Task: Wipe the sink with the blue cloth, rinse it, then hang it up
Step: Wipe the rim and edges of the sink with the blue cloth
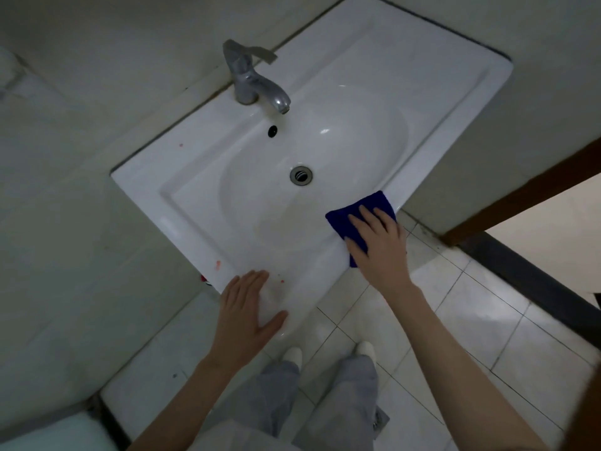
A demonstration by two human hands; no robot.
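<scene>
The right hand (377, 242) presses flat, fingers straight, on the folded blue cloth (344, 219) at the sink (201, 203) front rim. The left hand (247, 307), open, braces on the rim nearby. Best to keep firm, even pressure — sweep leftward toward the pink spots (218, 264), overlapping strokes.

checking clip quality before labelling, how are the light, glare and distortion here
Head view: dim, flat light, darker toward the corners; small glare spots in the sink bowl and on the faucet; wide-angle slightly bows the sink's edges; left hand, right hand and blue cloth fairly sharp, bottom right corner smeared.
</scene>
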